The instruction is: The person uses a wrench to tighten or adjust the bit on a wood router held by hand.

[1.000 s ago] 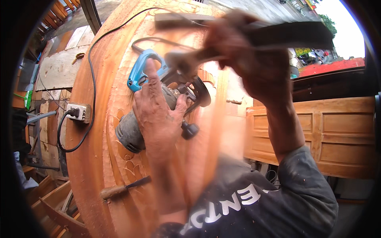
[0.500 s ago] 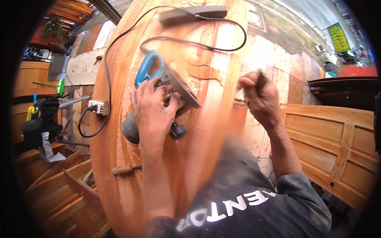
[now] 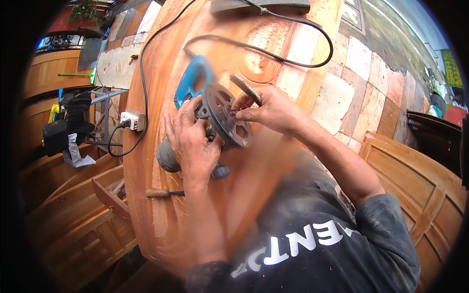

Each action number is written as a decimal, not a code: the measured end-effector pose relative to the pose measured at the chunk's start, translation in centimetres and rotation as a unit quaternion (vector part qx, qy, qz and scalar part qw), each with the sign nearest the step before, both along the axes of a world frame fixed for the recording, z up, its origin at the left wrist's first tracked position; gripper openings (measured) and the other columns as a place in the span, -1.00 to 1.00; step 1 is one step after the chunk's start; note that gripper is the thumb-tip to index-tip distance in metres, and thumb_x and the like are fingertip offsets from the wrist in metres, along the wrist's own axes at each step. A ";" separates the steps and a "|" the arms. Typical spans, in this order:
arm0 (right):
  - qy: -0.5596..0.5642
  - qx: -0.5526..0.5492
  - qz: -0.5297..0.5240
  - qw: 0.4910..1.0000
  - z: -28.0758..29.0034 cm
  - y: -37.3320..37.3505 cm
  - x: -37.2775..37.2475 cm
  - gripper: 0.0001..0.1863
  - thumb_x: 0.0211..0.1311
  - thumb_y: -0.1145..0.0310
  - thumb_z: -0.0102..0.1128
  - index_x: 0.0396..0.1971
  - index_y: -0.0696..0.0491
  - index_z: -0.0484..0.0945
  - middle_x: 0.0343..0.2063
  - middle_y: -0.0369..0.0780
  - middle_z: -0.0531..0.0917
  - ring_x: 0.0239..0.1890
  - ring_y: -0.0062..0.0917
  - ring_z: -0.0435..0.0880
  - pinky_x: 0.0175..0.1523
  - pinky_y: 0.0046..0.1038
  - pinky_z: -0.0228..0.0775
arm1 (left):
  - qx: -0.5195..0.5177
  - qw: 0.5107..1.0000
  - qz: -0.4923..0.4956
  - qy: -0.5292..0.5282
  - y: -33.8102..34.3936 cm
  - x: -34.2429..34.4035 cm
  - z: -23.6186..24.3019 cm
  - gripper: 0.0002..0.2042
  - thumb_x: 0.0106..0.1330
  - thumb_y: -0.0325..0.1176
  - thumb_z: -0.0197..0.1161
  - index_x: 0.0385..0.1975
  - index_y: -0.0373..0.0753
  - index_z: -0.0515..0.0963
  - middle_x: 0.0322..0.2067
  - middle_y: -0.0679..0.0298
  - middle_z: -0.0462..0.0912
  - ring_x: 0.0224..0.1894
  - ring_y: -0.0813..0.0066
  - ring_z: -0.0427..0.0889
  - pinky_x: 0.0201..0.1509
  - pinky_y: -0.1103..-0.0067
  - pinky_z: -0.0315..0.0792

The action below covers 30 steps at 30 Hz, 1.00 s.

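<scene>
A power router (image 3: 191, 80) with a blue handle lies tipped on its side on a carved wooden panel (image 3: 141, 205). Its round dark base plate (image 3: 225, 117), pierced with cutouts, faces right. My left hand (image 3: 193, 149) is wrapped around the router's body. In my right hand (image 3: 268, 110) is a short dark bar-like tool (image 3: 246, 90), its exact kind unclear. The fingertips of that hand reach the base plate's openings; what they touch inside is hidden. A wooden-handled tool, possibly a chisel (image 3: 159, 193), rests on the panel beside my left forearm.
A black cord (image 3: 141, 78) loops over the panel to a white socket block (image 3: 129, 120) at its left edge. A long dark block (image 3: 259, 7) lies at the far end. Panelled wooden doors (image 3: 400, 166) stand at right; more woodwork (image 3: 88, 210) is stacked at left.
My right hand has come left and down, from beyond the panel's right side to the router's base. The router has turned so its base plate shows more. My left hand keeps its grip.
</scene>
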State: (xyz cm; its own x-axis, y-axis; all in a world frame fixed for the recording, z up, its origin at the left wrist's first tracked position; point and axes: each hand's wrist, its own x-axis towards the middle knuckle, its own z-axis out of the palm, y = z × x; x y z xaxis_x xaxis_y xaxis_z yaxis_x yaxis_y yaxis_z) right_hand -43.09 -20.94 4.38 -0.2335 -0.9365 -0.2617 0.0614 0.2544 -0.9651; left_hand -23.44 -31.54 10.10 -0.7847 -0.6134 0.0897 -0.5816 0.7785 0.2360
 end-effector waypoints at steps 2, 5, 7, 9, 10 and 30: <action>0.035 0.018 0.002 0.999 0.7 -0.2 0.2 -0.79 0.28 0.30 0.46 -0.19 0.10 0.81 -0.30 -0.17 0.85 -0.25 -0.47 0.81 -0.06 -0.36 0.60 | 0.005 1.000 0.006 -0.001 0.1 -0.1 0.2 -0.65 0.12 -0.23 0.57 -0.11 -0.21 0.78 0.39 0.36 0.50 0.51 0.24 0.37 0.69 -0.04 -0.08; 0.053 0.026 0.003 0.998 1.1 -0.6 0.0 -0.78 0.29 0.27 0.45 -0.26 0.13 0.77 -0.36 -0.18 0.82 -0.29 -0.49 0.78 -0.09 -0.36 0.58 | 0.006 1.000 0.006 0.004 -0.1 -0.4 0.2 -0.67 0.15 -0.21 0.57 -0.12 -0.20 0.78 0.38 0.37 0.52 0.50 0.23 0.39 0.69 -0.05 -0.08; 0.021 0.028 0.015 0.999 1.0 -0.8 0.0 -0.76 0.30 0.25 0.45 -0.29 0.14 0.75 -0.41 -0.19 0.79 -0.32 -0.52 0.74 -0.11 -0.37 0.57 | 0.005 1.000 0.009 0.002 -0.1 -0.3 0.4 -0.68 0.16 -0.20 0.56 -0.13 -0.20 0.78 0.37 0.37 0.53 0.49 0.23 0.40 0.69 -0.05 -0.08; -0.039 0.034 0.030 0.998 0.4 -1.0 -0.2 -0.75 0.31 0.24 0.44 -0.31 0.15 0.74 -0.44 -0.20 0.76 -0.35 -0.56 0.70 -0.13 -0.38 0.55 | 0.007 1.000 0.010 -0.001 -0.1 -0.3 0.6 -0.68 0.17 -0.19 0.56 -0.14 -0.20 0.77 0.36 0.36 0.54 0.48 0.25 0.40 0.69 -0.05 -0.08; -0.033 0.040 0.033 0.998 0.3 -1.1 -0.2 -0.75 0.31 0.23 0.43 -0.32 0.15 0.74 -0.46 -0.20 0.75 -0.35 -0.57 0.69 -0.14 -0.39 0.54 | 0.007 1.000 0.010 -0.003 -0.2 -0.3 0.5 -0.68 0.17 -0.19 0.56 -0.14 -0.20 0.77 0.36 0.36 0.54 0.48 0.25 0.41 0.69 -0.05 -0.08; 0.027 0.059 -0.018 0.998 1.0 -1.4 0.7 -0.78 0.24 0.32 0.45 -0.29 0.19 0.79 -0.47 -0.24 0.77 -0.34 -0.63 0.70 -0.12 -0.47 0.54 | 0.040 0.998 -0.001 0.043 -0.6 0.4 0.4 -0.69 0.11 -0.29 0.58 -0.15 -0.21 0.76 0.31 0.28 0.55 0.43 0.16 0.45 0.67 -0.06 0.00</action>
State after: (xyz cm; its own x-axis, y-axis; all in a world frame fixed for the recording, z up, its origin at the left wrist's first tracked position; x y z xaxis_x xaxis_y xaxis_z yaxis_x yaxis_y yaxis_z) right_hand -42.38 -22.34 5.41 -0.2827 -0.8910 -0.3552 0.0211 0.3644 -0.9310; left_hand -22.99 -32.13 10.46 -0.7769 -0.6203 0.1080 -0.5555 0.7560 0.3463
